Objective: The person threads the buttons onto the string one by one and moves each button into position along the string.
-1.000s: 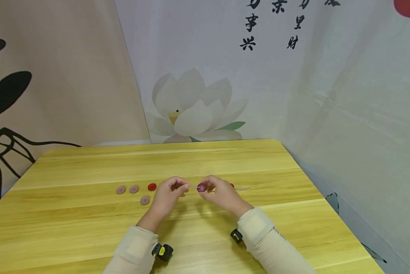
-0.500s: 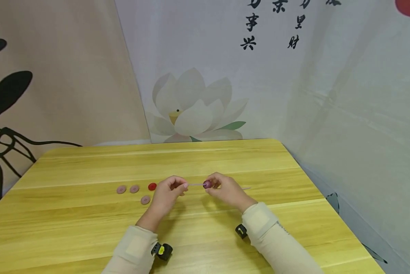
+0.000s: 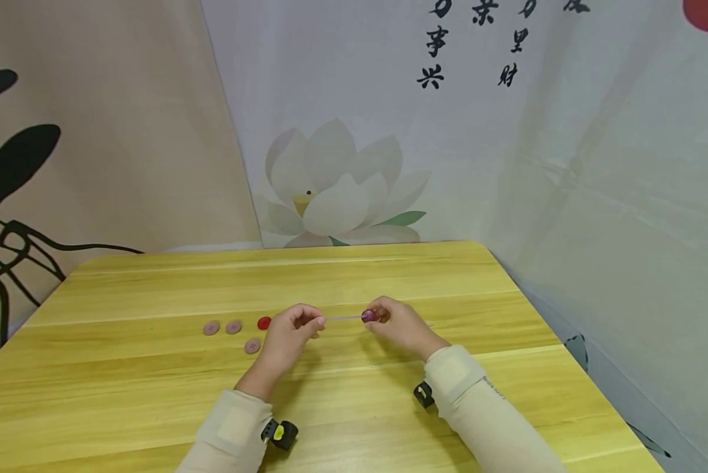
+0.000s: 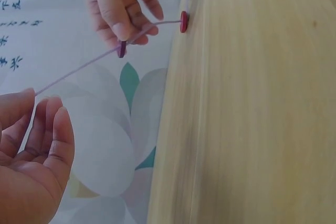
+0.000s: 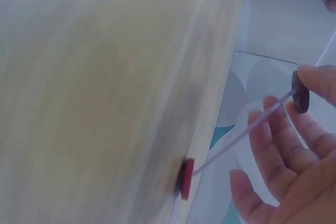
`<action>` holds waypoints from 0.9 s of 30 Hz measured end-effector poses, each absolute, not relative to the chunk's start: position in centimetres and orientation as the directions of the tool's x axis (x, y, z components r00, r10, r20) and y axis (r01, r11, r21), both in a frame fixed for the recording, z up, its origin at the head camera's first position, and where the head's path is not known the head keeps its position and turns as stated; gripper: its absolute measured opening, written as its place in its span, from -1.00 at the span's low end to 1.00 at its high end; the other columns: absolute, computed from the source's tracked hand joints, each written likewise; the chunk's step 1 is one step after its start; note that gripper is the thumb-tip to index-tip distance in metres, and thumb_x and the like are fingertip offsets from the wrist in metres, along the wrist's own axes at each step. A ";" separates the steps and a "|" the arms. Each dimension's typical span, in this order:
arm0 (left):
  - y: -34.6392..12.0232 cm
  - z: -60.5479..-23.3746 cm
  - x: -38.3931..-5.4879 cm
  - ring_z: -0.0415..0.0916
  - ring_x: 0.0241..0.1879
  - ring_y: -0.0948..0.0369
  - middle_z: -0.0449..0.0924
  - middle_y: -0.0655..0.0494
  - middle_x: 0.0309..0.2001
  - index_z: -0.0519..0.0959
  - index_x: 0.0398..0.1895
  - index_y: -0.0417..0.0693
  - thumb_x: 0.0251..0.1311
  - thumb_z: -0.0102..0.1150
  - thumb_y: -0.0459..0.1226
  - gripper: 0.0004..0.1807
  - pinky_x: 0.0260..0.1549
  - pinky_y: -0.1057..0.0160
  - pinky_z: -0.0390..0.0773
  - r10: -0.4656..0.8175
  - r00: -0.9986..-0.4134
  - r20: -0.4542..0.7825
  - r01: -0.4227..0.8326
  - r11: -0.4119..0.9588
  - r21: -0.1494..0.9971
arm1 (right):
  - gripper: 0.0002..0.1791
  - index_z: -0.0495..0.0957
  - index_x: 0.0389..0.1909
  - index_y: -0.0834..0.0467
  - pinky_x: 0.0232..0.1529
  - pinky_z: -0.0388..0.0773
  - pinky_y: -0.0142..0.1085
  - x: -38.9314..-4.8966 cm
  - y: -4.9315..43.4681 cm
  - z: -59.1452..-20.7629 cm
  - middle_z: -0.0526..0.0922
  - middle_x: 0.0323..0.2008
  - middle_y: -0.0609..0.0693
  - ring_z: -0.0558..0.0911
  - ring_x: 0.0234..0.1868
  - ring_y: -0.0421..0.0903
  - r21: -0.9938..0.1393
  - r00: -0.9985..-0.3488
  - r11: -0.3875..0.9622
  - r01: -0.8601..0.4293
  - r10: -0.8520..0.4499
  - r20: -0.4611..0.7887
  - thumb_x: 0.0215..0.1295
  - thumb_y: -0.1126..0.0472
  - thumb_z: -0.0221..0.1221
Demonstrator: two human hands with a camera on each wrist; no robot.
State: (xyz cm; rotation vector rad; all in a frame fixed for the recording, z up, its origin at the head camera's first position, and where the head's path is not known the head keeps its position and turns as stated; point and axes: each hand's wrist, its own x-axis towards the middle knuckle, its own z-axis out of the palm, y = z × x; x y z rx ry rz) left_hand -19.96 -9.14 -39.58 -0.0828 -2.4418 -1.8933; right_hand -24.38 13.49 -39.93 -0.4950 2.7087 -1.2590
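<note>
A thin pale purple string [image 4: 79, 69] runs taut between the hands. Its end is pinched between thumb and fingertips of the left hand [image 3: 289, 332]. The right hand [image 3: 402, 328] pinches a dark purple button [image 5: 300, 92], and the string passes through it. Farther along the same string, a red button [image 5: 187, 179] stands on edge at the table surface in the right wrist view; the right hand hides it in the head view. Left of the left hand lie a second red button [image 3: 264, 323] and pinkish buttons [image 3: 252, 345], flat on the table.
The wooden table [image 3: 153, 394] spreads under both arms, its back edge near a printed cloth [image 3: 342, 177] with a flower. A black wrist camera [image 3: 280, 433] sits on the left sleeve, another camera [image 3: 423, 394] on the right.
The right hand has moved to the right with the purple button, sliding it along the string away from the left hand. The stretch of string between the hands is longer. The left hand stays nearly still.
</note>
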 end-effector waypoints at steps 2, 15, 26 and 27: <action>-9.1 -39.5 -19.9 0.51 -0.35 0.18 0.59 0.06 -0.38 0.60 -0.25 -0.20 0.29 0.18 -0.33 -0.91 -0.15 -0.01 0.56 0.011 -0.997 0.072 0.073 0.248 0.966 | -0.77 0.57 -0.09 0.14 -0.18 0.50 -0.26 -24.5 13.7 -40.0 0.59 -0.30 -0.08 0.53 -0.25 -0.15 -0.756 -0.945 0.612 -0.234 -0.326 0.029 0.24 0.26 0.27; -9.2 -39.6 -19.9 0.50 -0.35 0.17 0.58 0.05 -0.38 0.60 -0.23 -0.23 0.29 0.18 -0.33 -0.89 -0.17 0.03 0.56 0.007 -0.997 0.073 0.073 0.243 0.967 | -0.77 0.58 -0.10 0.17 -0.16 0.51 -0.24 -25.3 14.8 -40.2 0.61 -0.29 -0.04 0.54 -0.26 -0.14 -0.746 -0.964 0.636 -0.196 -0.264 0.029 0.23 0.28 0.28; -9.2 -39.6 -20.0 0.51 -0.35 0.18 0.59 0.06 -0.38 0.60 -0.24 -0.22 0.28 0.19 -0.33 -0.90 -0.17 0.01 0.57 0.007 -0.997 0.077 0.076 0.246 0.966 | -0.77 0.58 -0.11 0.17 -0.18 0.50 -0.23 -25.9 15.6 -40.7 0.61 -0.28 -0.04 0.54 -0.24 -0.13 -0.711 -0.971 0.681 -0.173 -0.240 0.007 0.22 0.25 0.29; -9.2 -39.6 -20.0 0.51 -0.35 0.18 0.59 0.06 -0.38 0.60 -0.24 -0.22 0.28 0.19 -0.33 -0.90 -0.18 0.02 0.57 0.005 -0.997 0.078 0.076 0.246 0.966 | -0.77 0.59 -0.12 0.16 -0.19 0.50 -0.24 -26.0 15.7 -40.7 0.61 -0.29 -0.05 0.53 -0.25 -0.13 -0.704 -0.972 0.690 -0.171 -0.236 0.005 0.22 0.24 0.29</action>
